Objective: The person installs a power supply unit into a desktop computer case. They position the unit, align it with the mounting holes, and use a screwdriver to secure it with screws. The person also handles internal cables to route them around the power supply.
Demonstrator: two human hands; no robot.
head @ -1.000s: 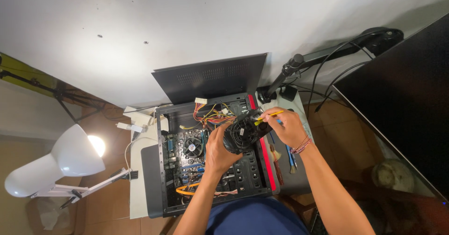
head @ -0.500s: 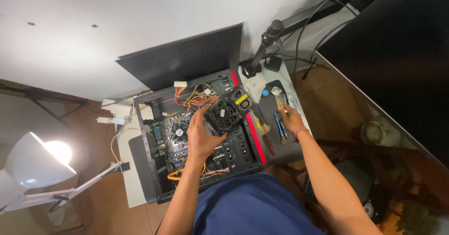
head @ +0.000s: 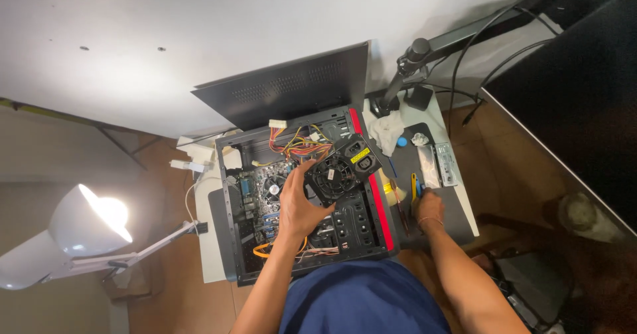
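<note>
The left hand [head: 300, 204] is seen spread wide, its fingers splayed against the edge of a black power supply unit [head: 342, 170] with a round fan grille, which is held tilted above the open computer case [head: 302, 204]. The unit sits over the case's upper right corner, beside the red trim strip [head: 379, 204], with a bundle of yellow, red and orange cables [head: 298, 145] trailing from it toward the back. A motherboard with a cooler fan [head: 271, 186] is exposed just left of the hand. The right hand [head: 428, 208] is rested on the grey mat [head: 431, 224] on the counter [head: 464, 201], its fingers curled close together around what appears to be a blue-and-yellow tool handle [head: 415, 188], though the grasp is too small to be made out clearly. A white cloth [head: 387, 131], a metal bracket [head: 446, 165] and a monitor arm base [head: 388, 101] are laid beyond it. A removed side panel [head: 292, 88] is leaned against the wall, and a lit white desk lamp [head: 86, 221] is seen at far left.
</note>
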